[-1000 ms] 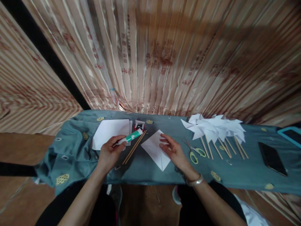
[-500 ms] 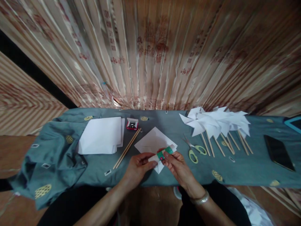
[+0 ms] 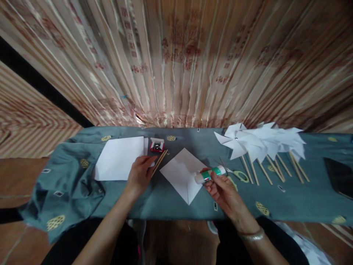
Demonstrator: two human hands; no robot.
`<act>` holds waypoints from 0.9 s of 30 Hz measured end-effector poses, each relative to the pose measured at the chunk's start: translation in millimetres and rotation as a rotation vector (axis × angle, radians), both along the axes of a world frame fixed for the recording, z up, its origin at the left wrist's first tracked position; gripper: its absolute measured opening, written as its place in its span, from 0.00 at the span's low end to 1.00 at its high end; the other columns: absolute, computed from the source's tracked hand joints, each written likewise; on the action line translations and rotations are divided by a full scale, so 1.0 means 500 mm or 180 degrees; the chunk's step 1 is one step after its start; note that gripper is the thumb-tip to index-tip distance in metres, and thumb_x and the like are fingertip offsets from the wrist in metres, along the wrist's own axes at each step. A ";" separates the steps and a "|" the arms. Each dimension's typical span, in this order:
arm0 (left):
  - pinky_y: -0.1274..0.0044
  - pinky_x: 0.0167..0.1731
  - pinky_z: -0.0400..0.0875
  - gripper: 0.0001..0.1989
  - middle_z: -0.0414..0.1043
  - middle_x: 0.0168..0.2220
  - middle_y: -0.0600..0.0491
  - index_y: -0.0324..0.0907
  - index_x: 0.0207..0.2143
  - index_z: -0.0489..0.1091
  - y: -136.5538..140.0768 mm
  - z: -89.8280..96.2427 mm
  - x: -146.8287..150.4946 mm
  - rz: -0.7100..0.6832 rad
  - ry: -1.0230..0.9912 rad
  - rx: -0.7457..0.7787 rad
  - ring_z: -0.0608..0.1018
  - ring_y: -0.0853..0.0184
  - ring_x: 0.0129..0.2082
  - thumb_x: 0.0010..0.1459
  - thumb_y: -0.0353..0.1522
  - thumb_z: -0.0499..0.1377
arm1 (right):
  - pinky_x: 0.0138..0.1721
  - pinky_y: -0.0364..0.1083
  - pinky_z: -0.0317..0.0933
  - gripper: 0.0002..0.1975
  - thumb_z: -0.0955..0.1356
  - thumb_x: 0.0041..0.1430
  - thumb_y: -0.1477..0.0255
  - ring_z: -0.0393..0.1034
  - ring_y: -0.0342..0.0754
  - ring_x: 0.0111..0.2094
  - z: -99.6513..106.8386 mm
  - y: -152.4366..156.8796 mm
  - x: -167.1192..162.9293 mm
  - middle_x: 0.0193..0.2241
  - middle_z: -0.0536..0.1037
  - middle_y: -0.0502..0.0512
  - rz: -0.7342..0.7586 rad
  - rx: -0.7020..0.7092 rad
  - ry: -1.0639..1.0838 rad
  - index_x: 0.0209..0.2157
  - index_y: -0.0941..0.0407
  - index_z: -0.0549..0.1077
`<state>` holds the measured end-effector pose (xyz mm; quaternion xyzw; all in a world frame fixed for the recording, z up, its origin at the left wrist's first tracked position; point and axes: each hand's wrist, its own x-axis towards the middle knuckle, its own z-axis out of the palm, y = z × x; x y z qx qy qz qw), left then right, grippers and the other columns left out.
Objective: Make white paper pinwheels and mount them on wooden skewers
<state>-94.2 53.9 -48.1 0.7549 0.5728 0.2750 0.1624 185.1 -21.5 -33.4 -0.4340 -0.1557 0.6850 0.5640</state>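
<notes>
My right hand [image 3: 220, 187] grips a glue stick [image 3: 210, 174] with a green label, held tilted over the right side of a square white paper [image 3: 180, 173]. Creases run across the paper, which lies with a corner toward me. Off to the left, my left hand [image 3: 140, 175] is beside two wooden sticks [image 3: 160, 162], over the right edge of a stack of white paper [image 3: 118, 158]. Its fingers are closed on a small white piece that looks like the glue stick's cap [image 3: 152, 164]. Green-handled scissors [image 3: 240, 176] lie partly hidden behind my right hand.
White paper pinwheels [image 3: 259, 141] on wooden sticks lie in a row at the right. Behind the loose sticks is a small red box [image 3: 157, 145] of metal pieces. A dark phone [image 3: 338, 176] rests at the far right. A patterned curtain [image 3: 176, 73] hangs behind the cloth-covered table [image 3: 116, 198].
My hands have come apart. The left has moved left from the glue stick to beside the wooden sticks, while the right has carried the glue stick a little to the right.
</notes>
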 end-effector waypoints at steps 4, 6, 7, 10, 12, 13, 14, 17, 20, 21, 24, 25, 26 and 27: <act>0.59 0.47 0.70 0.21 0.73 0.50 0.43 0.42 0.54 0.70 0.000 -0.002 0.009 0.0071 0.0560 0.0160 0.72 0.52 0.49 0.57 0.29 0.53 | 0.28 0.37 0.67 0.13 0.79 0.42 0.68 0.70 0.37 0.23 0.005 0.005 -0.008 0.26 0.81 0.49 -0.0047 0.0014 0.0174 0.32 0.56 0.80; 0.57 0.48 0.68 0.22 0.68 0.56 0.42 0.41 0.56 0.66 -0.012 0.010 0.022 0.0105 0.0605 0.0362 0.68 0.50 0.53 0.60 0.30 0.52 | 0.28 0.35 0.67 0.14 0.79 0.42 0.68 0.70 0.36 0.23 0.007 0.009 -0.008 0.26 0.81 0.49 -0.0086 -0.0021 0.0238 0.32 0.57 0.80; 0.57 0.50 0.67 0.21 0.67 0.58 0.42 0.41 0.57 0.66 -0.021 0.016 0.031 0.0031 0.0574 0.0487 0.67 0.50 0.55 0.61 0.30 0.51 | 0.27 0.35 0.66 0.15 0.79 0.42 0.68 0.70 0.36 0.23 0.007 0.012 -0.008 0.27 0.81 0.49 -0.0089 -0.0032 0.0265 0.33 0.58 0.80; 0.60 0.57 0.63 0.19 0.69 0.57 0.45 0.42 0.55 0.67 -0.060 0.022 0.075 -0.0794 0.0420 0.0610 0.67 0.56 0.57 0.65 0.29 0.47 | 0.28 0.35 0.67 0.14 0.80 0.42 0.68 0.71 0.36 0.24 0.007 0.018 -0.008 0.28 0.81 0.49 -0.0082 -0.0036 0.0414 0.31 0.57 0.79; 0.60 0.60 0.60 0.19 0.65 0.61 0.45 0.43 0.57 0.66 -0.087 0.019 0.110 -0.1308 0.0467 0.0416 0.63 0.57 0.62 0.65 0.31 0.49 | 0.28 0.36 0.68 0.12 0.80 0.42 0.70 0.71 0.37 0.24 0.004 0.022 -0.009 0.27 0.81 0.48 -0.0086 -0.0101 0.0615 0.29 0.57 0.78; 0.57 0.61 0.57 0.20 0.61 0.63 0.44 0.44 0.58 0.65 -0.098 0.016 0.126 -0.1447 0.0551 0.0307 0.59 0.54 0.65 0.65 0.33 0.51 | 0.28 0.36 0.68 0.12 0.80 0.42 0.70 0.72 0.38 0.24 0.003 0.022 -0.011 0.26 0.80 0.48 -0.0068 -0.0167 0.0733 0.29 0.57 0.78; 0.54 0.61 0.55 0.21 0.58 0.65 0.44 0.44 0.59 0.64 -0.106 0.013 0.140 -0.1540 0.0642 0.0227 0.55 0.53 0.66 0.64 0.35 0.53 | 0.28 0.36 0.68 0.12 0.79 0.42 0.71 0.72 0.38 0.24 0.000 0.023 -0.013 0.25 0.80 0.48 -0.0038 -0.0238 0.0852 0.30 0.57 0.78; 0.49 0.61 0.50 0.24 0.55 0.66 0.42 0.45 0.59 0.64 -0.116 0.003 0.165 -0.1642 0.0816 0.0056 0.51 0.48 0.68 0.61 0.39 0.57 | 0.26 0.34 0.68 0.14 0.79 0.43 0.70 0.71 0.37 0.23 -0.007 0.022 -0.017 0.24 0.78 0.47 0.0081 -0.0360 0.1109 0.33 0.58 0.78; 0.49 0.61 0.49 0.23 0.55 0.66 0.42 0.46 0.58 0.65 -0.114 -0.009 0.167 -0.1568 0.0850 0.0015 0.51 0.48 0.68 0.61 0.41 0.57 | 0.26 0.34 0.68 0.13 0.78 0.45 0.68 0.72 0.37 0.24 -0.012 0.021 -0.017 0.23 0.79 0.48 0.0155 -0.0293 0.1042 0.32 0.58 0.77; 0.49 0.61 0.50 0.23 0.55 0.66 0.41 0.46 0.57 0.66 -0.113 -0.013 0.165 -0.1536 0.0847 0.0014 0.52 0.48 0.68 0.61 0.41 0.57 | 0.27 0.34 0.69 0.13 0.78 0.46 0.67 0.73 0.37 0.24 -0.011 0.021 -0.015 0.24 0.79 0.48 0.0166 -0.0260 0.0941 0.32 0.58 0.77; 0.51 0.61 0.53 0.23 0.56 0.65 0.39 0.46 0.56 0.67 -0.114 -0.024 0.159 -0.1493 0.0830 0.0046 0.55 0.47 0.67 0.61 0.41 0.58 | 0.27 0.34 0.69 0.13 0.78 0.47 0.65 0.74 0.38 0.24 -0.006 0.025 -0.008 0.23 0.80 0.49 0.0108 -0.0190 0.0693 0.32 0.59 0.77; 0.51 0.60 0.54 0.23 0.57 0.65 0.39 0.45 0.57 0.67 -0.114 -0.027 0.158 -0.1482 0.0830 0.0073 0.56 0.48 0.66 0.61 0.41 0.58 | 0.27 0.34 0.69 0.13 0.78 0.47 0.66 0.74 0.38 0.24 -0.003 0.027 -0.007 0.24 0.80 0.49 0.0072 -0.0175 0.0685 0.32 0.58 0.77; 0.51 0.60 0.54 0.24 0.57 0.65 0.38 0.45 0.58 0.66 -0.115 -0.028 0.157 -0.1461 0.0832 0.0112 0.57 0.48 0.66 0.61 0.41 0.58 | 0.27 0.34 0.69 0.13 0.78 0.46 0.66 0.74 0.38 0.24 0.000 0.028 -0.007 0.24 0.80 0.49 0.0049 -0.0158 0.0705 0.32 0.58 0.77; 0.51 0.60 0.53 0.24 0.57 0.65 0.38 0.44 0.59 0.65 -0.114 -0.029 0.156 -0.1438 0.0835 0.0150 0.57 0.48 0.66 0.61 0.40 0.58 | 0.27 0.34 0.69 0.13 0.78 0.46 0.67 0.74 0.37 0.24 0.002 0.029 -0.008 0.25 0.81 0.48 0.0058 -0.0145 0.0735 0.31 0.57 0.77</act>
